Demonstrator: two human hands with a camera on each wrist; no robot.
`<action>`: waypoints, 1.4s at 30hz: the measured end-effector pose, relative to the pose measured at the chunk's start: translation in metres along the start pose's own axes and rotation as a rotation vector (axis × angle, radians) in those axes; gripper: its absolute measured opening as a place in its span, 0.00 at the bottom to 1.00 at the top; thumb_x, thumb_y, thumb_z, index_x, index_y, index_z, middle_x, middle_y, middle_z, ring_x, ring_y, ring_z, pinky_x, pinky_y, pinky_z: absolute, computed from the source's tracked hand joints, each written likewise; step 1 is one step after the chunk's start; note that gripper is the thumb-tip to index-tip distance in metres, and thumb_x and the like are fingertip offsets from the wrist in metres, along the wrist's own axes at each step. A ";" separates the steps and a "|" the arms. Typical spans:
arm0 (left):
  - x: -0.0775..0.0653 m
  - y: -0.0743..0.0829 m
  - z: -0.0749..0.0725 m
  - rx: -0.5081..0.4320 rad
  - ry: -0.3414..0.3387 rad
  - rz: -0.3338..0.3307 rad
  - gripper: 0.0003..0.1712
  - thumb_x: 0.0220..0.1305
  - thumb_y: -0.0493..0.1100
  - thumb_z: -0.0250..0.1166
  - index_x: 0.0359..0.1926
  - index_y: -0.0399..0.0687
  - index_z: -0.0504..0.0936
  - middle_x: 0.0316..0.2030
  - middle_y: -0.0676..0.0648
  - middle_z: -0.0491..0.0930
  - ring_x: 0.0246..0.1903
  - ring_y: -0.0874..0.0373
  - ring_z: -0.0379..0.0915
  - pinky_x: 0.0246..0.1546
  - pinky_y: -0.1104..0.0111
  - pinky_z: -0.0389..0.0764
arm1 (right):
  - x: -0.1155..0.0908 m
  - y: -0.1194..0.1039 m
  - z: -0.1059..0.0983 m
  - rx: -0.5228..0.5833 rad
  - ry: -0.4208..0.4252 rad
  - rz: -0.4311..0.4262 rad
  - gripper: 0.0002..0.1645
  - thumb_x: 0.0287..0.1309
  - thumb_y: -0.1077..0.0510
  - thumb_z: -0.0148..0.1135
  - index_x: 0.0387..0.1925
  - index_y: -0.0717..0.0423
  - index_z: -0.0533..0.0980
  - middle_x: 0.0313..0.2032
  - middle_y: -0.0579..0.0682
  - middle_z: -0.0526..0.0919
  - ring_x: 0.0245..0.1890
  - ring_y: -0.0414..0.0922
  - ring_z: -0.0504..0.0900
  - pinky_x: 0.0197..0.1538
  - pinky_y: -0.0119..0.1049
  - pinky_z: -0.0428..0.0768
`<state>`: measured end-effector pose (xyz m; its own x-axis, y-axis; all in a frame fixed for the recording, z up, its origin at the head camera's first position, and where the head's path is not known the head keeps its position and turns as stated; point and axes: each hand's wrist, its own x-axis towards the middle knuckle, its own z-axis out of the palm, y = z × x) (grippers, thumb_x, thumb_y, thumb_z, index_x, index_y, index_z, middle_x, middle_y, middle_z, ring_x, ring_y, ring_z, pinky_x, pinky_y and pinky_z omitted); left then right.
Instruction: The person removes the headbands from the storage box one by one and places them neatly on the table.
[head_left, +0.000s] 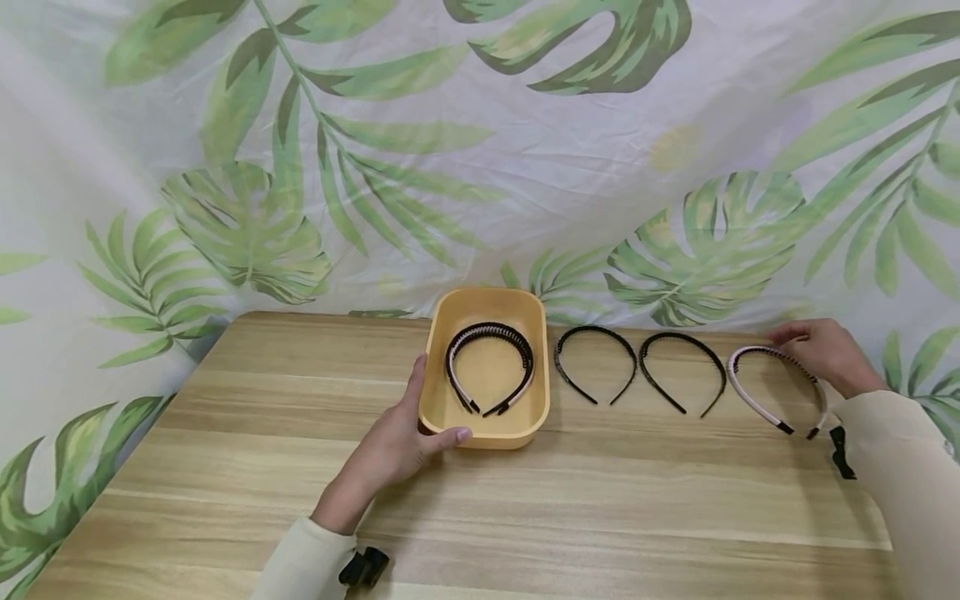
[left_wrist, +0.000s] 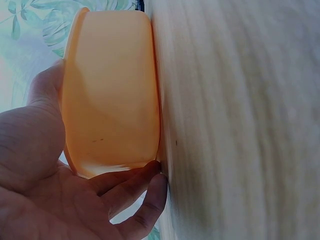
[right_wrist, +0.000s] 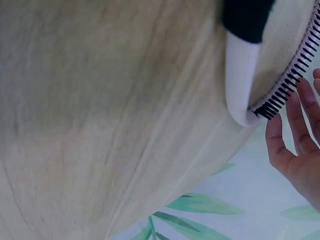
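My left hand grips the near left corner of a yellow plastic box. Its thumb lies over the front rim; in the left wrist view, fingers rest low against the box. Inside lie several dark and light headbands. At the right end of a row, my right hand reaches the outer side of a pale pink headband with black teeth. In the right wrist view, its slightly bent fingers are at the toothed side. The right thumb's hold cannot be made out.
Two black headbands, one beside the box and another further right, lie on the wooden table. A leaf-print cloth hangs behind the table's back edge.
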<state>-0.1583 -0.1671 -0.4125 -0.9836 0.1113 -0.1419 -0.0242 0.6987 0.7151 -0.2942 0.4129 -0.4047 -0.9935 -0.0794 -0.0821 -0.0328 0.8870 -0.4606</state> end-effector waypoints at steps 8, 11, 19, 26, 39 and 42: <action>0.000 -0.001 0.000 -0.004 0.000 0.002 0.74 0.61 0.63 0.76 0.85 0.54 0.29 0.74 0.26 0.65 0.64 0.38 0.76 0.66 0.43 0.72 | -0.009 -0.008 -0.001 0.007 -0.021 0.003 0.21 0.77 0.63 0.49 0.61 0.75 0.76 0.58 0.80 0.77 0.55 0.76 0.77 0.43 0.52 0.83; 0.001 -0.001 0.001 -0.009 -0.001 0.004 0.74 0.61 0.63 0.76 0.85 0.54 0.28 0.75 0.27 0.64 0.64 0.38 0.75 0.66 0.43 0.72 | -0.012 -0.011 0.000 0.005 -0.013 0.000 0.22 0.77 0.63 0.48 0.61 0.74 0.76 0.58 0.80 0.77 0.54 0.75 0.77 0.44 0.54 0.82; 0.002 -0.003 0.001 -0.010 -0.006 -0.009 0.74 0.61 0.64 0.76 0.85 0.56 0.28 0.76 0.27 0.62 0.67 0.38 0.73 0.68 0.43 0.71 | -0.018 -0.014 0.005 0.000 0.028 -0.028 0.22 0.76 0.63 0.48 0.61 0.73 0.76 0.60 0.78 0.77 0.57 0.76 0.76 0.53 0.66 0.77; 0.001 -0.001 0.002 -0.007 -0.009 -0.001 0.74 0.61 0.63 0.75 0.85 0.54 0.28 0.76 0.28 0.61 0.67 0.37 0.73 0.67 0.43 0.71 | -0.020 -0.022 0.010 -0.007 0.092 -0.073 0.19 0.75 0.64 0.52 0.58 0.75 0.78 0.57 0.78 0.79 0.54 0.75 0.78 0.50 0.65 0.77; 0.003 -0.003 0.001 0.002 0.004 -0.004 0.73 0.62 0.63 0.75 0.85 0.56 0.28 0.75 0.27 0.63 0.65 0.37 0.75 0.66 0.42 0.72 | -0.025 -0.050 0.019 -0.032 0.192 -0.157 0.16 0.75 0.65 0.56 0.56 0.72 0.81 0.54 0.75 0.82 0.52 0.74 0.79 0.47 0.67 0.77; 0.003 -0.003 0.001 0.001 0.004 0.001 0.73 0.62 0.63 0.75 0.85 0.55 0.28 0.75 0.27 0.64 0.65 0.37 0.75 0.67 0.42 0.71 | -0.027 -0.057 0.021 -0.019 0.229 -0.194 0.15 0.73 0.66 0.58 0.53 0.72 0.82 0.50 0.75 0.83 0.50 0.73 0.79 0.48 0.68 0.76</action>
<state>-0.1610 -0.1679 -0.4158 -0.9844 0.1090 -0.1384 -0.0230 0.6994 0.7144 -0.2635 0.3551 -0.3945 -0.9673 -0.1454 0.2077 -0.2239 0.8740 -0.4313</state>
